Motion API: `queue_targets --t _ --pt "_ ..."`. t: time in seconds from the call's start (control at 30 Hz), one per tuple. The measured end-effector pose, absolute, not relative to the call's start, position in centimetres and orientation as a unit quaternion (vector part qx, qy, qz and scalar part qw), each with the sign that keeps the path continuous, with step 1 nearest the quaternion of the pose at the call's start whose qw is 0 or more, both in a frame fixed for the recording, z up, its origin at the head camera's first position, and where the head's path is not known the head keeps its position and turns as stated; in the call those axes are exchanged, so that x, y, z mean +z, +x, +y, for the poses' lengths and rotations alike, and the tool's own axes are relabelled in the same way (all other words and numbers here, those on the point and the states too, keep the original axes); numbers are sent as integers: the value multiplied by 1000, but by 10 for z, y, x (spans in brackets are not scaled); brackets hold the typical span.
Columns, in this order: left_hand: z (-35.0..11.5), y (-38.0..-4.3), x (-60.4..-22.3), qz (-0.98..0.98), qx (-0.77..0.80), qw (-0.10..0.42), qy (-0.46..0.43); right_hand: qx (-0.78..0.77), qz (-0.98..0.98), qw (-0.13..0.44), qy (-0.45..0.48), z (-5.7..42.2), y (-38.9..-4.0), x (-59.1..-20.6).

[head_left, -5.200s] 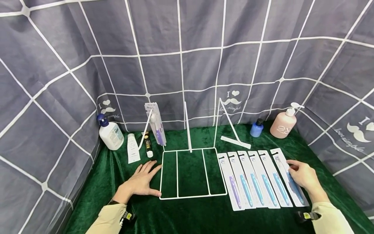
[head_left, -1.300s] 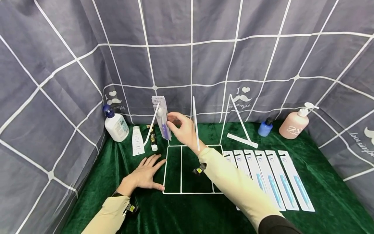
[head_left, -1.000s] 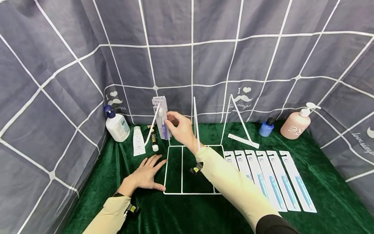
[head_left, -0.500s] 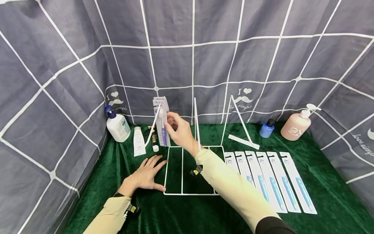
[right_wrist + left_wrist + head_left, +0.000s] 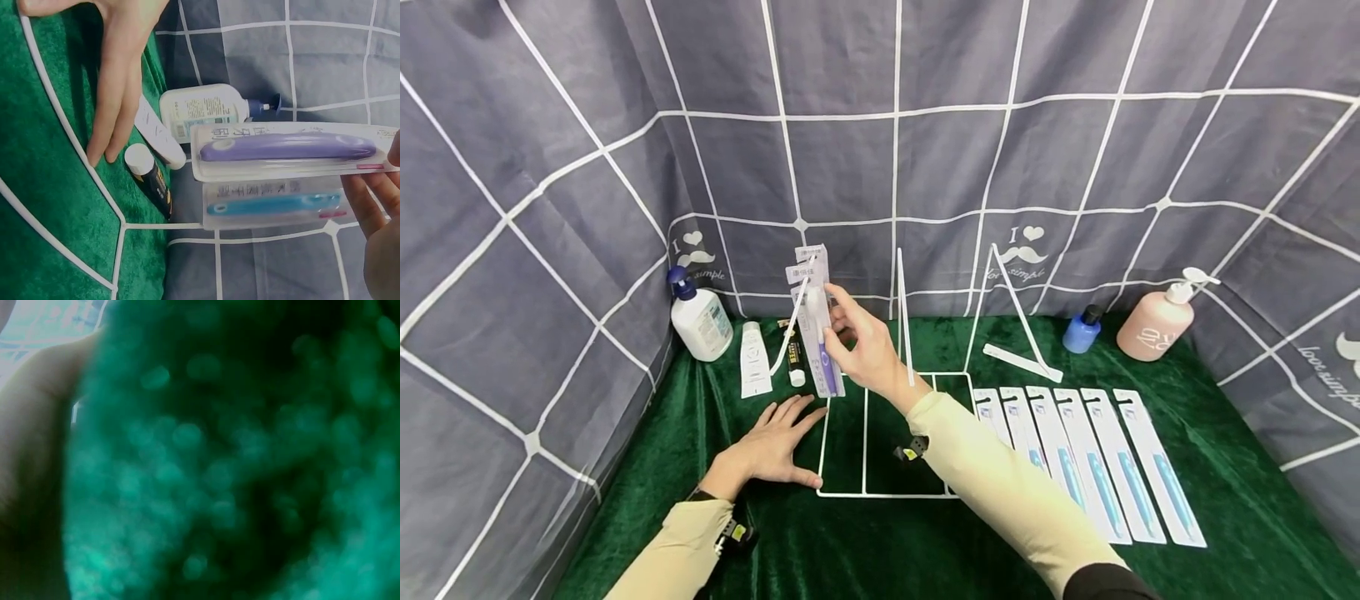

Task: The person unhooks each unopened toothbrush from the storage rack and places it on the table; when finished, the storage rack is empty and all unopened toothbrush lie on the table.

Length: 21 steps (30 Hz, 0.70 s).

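My right hand (image 5: 868,346) pinches the right edge of a packaged toothbrush (image 5: 827,367) between thumb and fingers, at the left prong (image 5: 790,325) of a white wire rack (image 5: 895,497). Its purple handle shows clearly in the right wrist view, as does a blue-handled toothbrush pack (image 5: 272,205) behind it. Whether the purple one still hangs on the prong, I cannot tell. My left hand (image 5: 771,446) lies spread on the green cloth, thumb and forefinger tips against the rack's left side. The left wrist view is mostly blurred green cloth.
Several packaged toothbrushes (image 5: 1101,467) lie in a row at right, partly under my right forearm. A white tube (image 5: 756,362), a black tube (image 5: 795,354) and a white pump bottle (image 5: 702,325) stand left. A blue bottle (image 5: 1081,332) and pink pump bottle (image 5: 1153,323) stand back right.
From the flat packs at far right, my right hand has crossed to the left prong. It has pinched the purple toothbrush pack and drawn it forward. My left hand has stayed by the rack.
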State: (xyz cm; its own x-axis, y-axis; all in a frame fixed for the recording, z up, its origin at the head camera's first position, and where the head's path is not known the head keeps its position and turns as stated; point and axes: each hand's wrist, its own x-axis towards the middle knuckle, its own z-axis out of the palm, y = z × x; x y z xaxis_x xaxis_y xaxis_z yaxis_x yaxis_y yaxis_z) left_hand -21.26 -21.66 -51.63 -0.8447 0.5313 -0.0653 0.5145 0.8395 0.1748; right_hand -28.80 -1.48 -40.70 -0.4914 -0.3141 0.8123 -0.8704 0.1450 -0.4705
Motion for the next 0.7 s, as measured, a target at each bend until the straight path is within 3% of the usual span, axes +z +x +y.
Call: queue_targets --t 0.43,0.7 --pt "-215 -212 -514 960 59 66 267 439 -697 335 457 -11 -256 -406" --pt "-215 -211 -516 960 78 76 259 430 -693 335 472 -9 -237 -409"
